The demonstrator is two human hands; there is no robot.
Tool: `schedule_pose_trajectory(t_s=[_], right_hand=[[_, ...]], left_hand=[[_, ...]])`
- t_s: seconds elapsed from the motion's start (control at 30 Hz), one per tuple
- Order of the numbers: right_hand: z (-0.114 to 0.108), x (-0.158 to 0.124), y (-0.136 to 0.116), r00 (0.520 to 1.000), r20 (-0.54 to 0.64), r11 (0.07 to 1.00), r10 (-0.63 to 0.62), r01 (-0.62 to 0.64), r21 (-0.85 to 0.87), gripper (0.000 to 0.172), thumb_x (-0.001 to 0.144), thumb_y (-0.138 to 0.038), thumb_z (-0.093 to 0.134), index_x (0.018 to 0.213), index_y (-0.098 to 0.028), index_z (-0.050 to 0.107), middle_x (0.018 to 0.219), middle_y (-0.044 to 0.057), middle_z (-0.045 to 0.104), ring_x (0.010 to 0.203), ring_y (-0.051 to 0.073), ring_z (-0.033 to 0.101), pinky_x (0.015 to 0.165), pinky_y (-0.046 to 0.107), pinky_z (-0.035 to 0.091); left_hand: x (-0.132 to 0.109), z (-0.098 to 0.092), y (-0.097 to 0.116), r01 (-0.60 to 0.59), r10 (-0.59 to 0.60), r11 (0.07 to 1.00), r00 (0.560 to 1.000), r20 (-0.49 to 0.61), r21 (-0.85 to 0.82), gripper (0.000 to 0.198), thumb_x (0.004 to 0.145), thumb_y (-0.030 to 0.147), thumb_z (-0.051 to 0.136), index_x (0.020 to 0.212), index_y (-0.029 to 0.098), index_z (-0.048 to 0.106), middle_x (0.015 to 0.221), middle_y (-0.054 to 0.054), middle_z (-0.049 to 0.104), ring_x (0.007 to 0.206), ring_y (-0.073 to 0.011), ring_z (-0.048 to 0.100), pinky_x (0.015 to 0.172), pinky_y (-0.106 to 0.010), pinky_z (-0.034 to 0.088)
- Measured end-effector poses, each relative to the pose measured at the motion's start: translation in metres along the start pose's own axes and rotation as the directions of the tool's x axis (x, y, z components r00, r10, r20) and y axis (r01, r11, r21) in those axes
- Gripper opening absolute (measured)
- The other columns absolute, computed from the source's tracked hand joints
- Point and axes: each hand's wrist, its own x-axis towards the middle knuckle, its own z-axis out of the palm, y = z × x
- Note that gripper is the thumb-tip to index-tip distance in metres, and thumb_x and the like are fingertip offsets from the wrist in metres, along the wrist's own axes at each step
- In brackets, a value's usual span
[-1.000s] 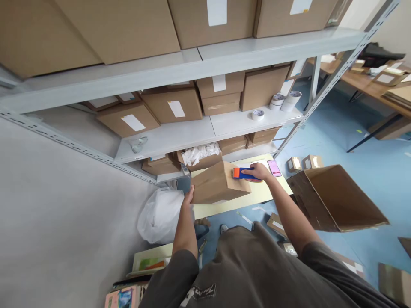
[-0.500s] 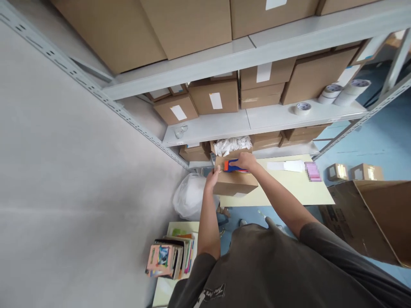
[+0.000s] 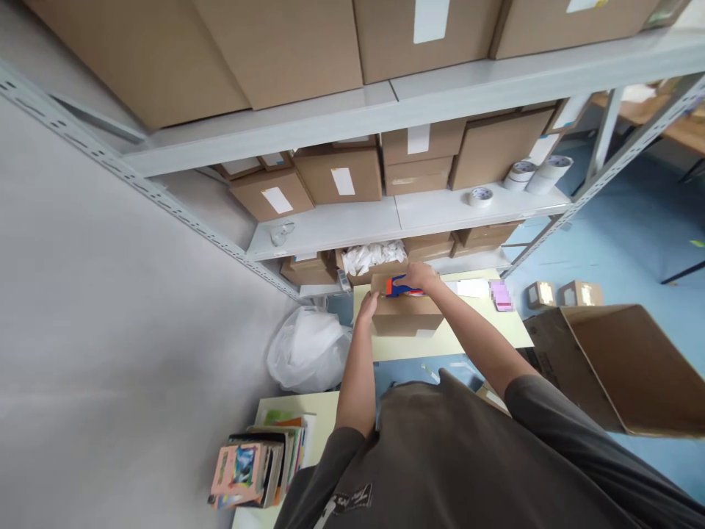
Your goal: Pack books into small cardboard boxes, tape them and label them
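A closed cardboard box (image 3: 406, 323) stands on the pale yellow table (image 3: 499, 334) in front of the shelves. My right hand (image 3: 421, 277) is wrapped round a blue and orange tape dispenser (image 3: 394, 286), which lies against the top of the box. At the left edge of the box, my left hand (image 3: 368, 306) presses on its side near the top, fingers partly hidden. Right of the box lie white paper sheets (image 3: 472, 287) and a pink item (image 3: 501, 295), blurred out.
Behind the table rises a grey metal shelf (image 3: 330, 220) with cardboard boxes and tape rolls (image 3: 481, 196). A white plastic bag (image 3: 308, 349) sits at left, above stacked books (image 3: 256, 466). A big open carton (image 3: 584, 367) stands at right.
My view has swung to the right, so shelf and table appear further left. Both hands stay at the box, and the tape dispenser remains on its top with little visible movement.
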Motion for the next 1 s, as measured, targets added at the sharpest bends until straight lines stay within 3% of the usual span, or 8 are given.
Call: schedule_pose_trajectory(t_s=[0.1,0.2,0.37,0.53,0.63,0.77,0.9,1.0], right_hand=[[-0.008,-0.004,0.032,1.000,0.018,1.000,0.016,-0.016,-0.006,0.066,0.084,-0.068,0.079,0.123,-0.015,0.079,0.123,0.020,0.080,0.117,0.036,0.075,0.090,0.034,0.056],[-0.012,-0.013,0.070,1.000,0.020,1.000,0.013,-0.013,-0.002,0.065,0.085,-0.074,0.075,0.114,-0.016,0.082,0.120,0.020,0.080,0.113,0.035,0.076,0.086,0.034,0.055],[-0.015,-0.039,0.175,1.000,-0.002,1.000,0.026,-0.026,-0.007,0.065,0.086,-0.083,0.066,0.090,-0.021,0.083,0.102,0.016,0.082,0.099,0.032,0.076,0.075,0.033,0.050],[-0.027,-0.080,0.309,0.977,-0.009,0.976,0.214,-0.214,-0.032,0.060,0.083,-0.081,0.068,0.069,-0.023,0.073,0.080,0.012,0.078,0.082,0.027,0.072,0.068,0.032,0.044],[-0.027,-0.099,0.350,0.958,-0.046,0.959,0.284,-0.285,0.001,0.055,0.084,-0.075,0.071,0.065,-0.023,0.068,0.078,0.011,0.077,0.079,0.026,0.070,0.069,0.032,0.045],[-0.005,-0.098,0.336,0.963,-0.035,0.959,0.269,-0.264,0.104,0.057,0.084,-0.076,0.070,0.065,-0.023,0.066,0.076,0.009,0.074,0.078,0.024,0.069,0.069,0.031,0.046],[0.021,-0.077,0.286,0.970,-0.050,0.941,0.238,-0.217,0.260,0.060,0.085,-0.078,0.068,0.065,-0.022,0.064,0.072,0.004,0.071,0.076,0.022,0.067,0.067,0.028,0.046],[0.027,-0.058,0.243,0.982,-0.077,0.932,0.173,-0.139,0.334,0.063,0.086,-0.081,0.066,0.064,-0.022,0.061,0.069,0.001,0.068,0.075,0.020,0.065,0.064,0.027,0.044]], left_hand=[[0.005,0.027,0.013,0.092,-0.092,0.993,0.996,-0.006,0.068,0.068,0.105,0.070,0.048,0.129,0.012,0.075,0.134,-0.023,0.076,0.129,-0.0356,0.071,0.099,-0.038,0.054],[0.004,0.057,0.025,0.074,-0.079,0.991,0.996,0.039,0.107,0.071,0.104,0.074,0.047,0.126,0.012,0.076,0.132,-0.024,0.077,0.129,-0.0369,0.070,0.099,-0.038,0.053],[-0.006,0.097,0.038,-0.004,-0.011,0.991,0.994,0.108,0.136,0.071,0.106,0.073,0.041,0.125,0.016,0.077,0.129,-0.020,0.079,0.125,-0.0348,0.072,0.099,-0.036,0.053],[-0.010,0.102,0.043,-0.031,0.014,0.991,0.992,0.129,0.131,0.069,0.106,0.074,0.041,0.124,0.017,0.077,0.130,-0.020,0.078,0.130,-0.0362,0.069,0.101,-0.036,0.051],[-0.010,0.099,0.042,-0.013,0.001,0.995,0.992,0.127,0.100,0.068,0.106,0.072,0.042,0.122,0.017,0.077,0.129,-0.021,0.078,0.130,-0.0379,0.069,0.101,-0.037,0.052],[-0.003,0.087,0.033,-0.025,0.023,1.000,0.992,0.126,0.017,0.067,0.106,0.072,0.044,0.123,0.016,0.078,0.130,-0.019,0.078,0.130,-0.0356,0.069,0.102,-0.036,0.053],[0.013,0.051,0.012,-0.002,0.018,0.994,0.990,0.140,-0.111,0.073,0.105,0.074,0.045,0.132,0.014,0.077,0.125,-0.018,0.080,0.127,-0.0322,0.072,0.103,-0.035,0.055],[0.021,0.016,-0.009,0.122,-0.083,0.969,0.980,0.178,-0.217,0.074,0.107,0.073,0.041,0.138,0.015,0.074,0.115,-0.018,0.083,0.112,-0.0301,0.078,0.097,-0.038,0.060]])
